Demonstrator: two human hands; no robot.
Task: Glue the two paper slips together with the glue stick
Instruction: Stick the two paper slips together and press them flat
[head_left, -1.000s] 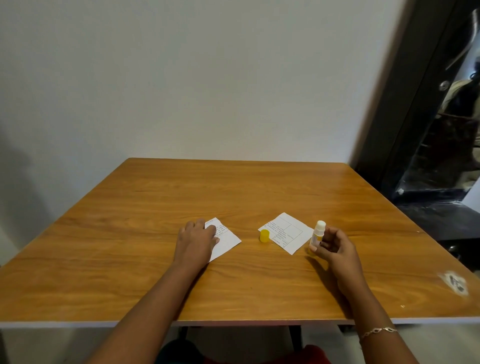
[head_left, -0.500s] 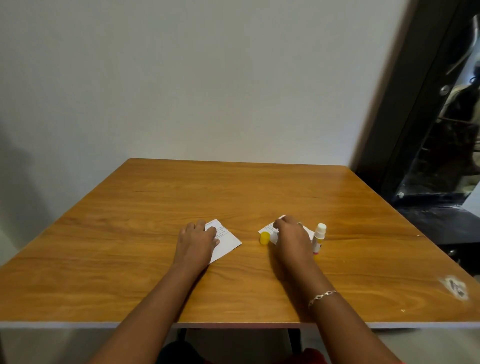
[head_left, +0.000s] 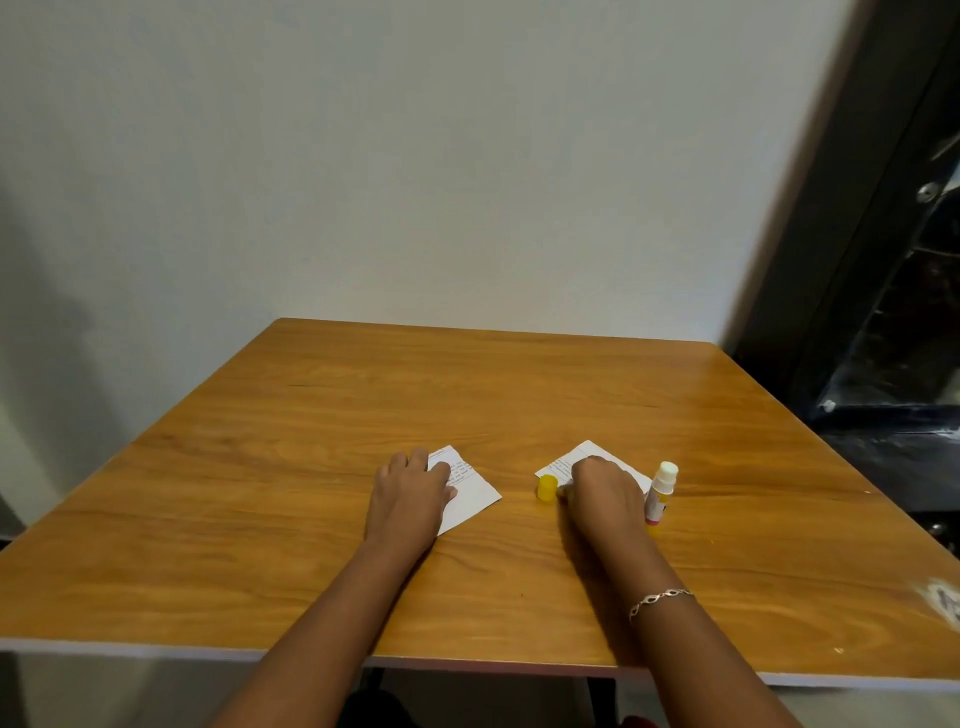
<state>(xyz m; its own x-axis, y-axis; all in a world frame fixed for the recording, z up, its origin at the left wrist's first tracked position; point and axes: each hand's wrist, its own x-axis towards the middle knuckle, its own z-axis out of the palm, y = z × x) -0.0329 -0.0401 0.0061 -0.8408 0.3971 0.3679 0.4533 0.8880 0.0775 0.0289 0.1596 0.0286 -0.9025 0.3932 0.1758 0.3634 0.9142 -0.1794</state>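
Observation:
Two white printed paper slips lie on the wooden table (head_left: 311, 545). My left hand (head_left: 410, 499) rests flat on the left paper slip (head_left: 470, 493), fingers straight, covering its left half. My right hand (head_left: 602, 493) sits humped over the right paper slip (head_left: 566, 462), fingers curled down onto it and thumb at its near edge. The uncapped glue stick (head_left: 660, 493) stands upright just right of that hand, white tip up, and nothing holds it. Its yellow cap (head_left: 546, 488) stands left of my right thumb.
A white wall rises behind the table's far edge. A dark door frame and dark shelving (head_left: 883, 338) stand at the right. A white scuff (head_left: 943, 603) marks the table's near right corner.
One second ago my right hand held the glue stick; it has set it upright on the table and moved left onto the right slip. My left hand has stayed on the left slip.

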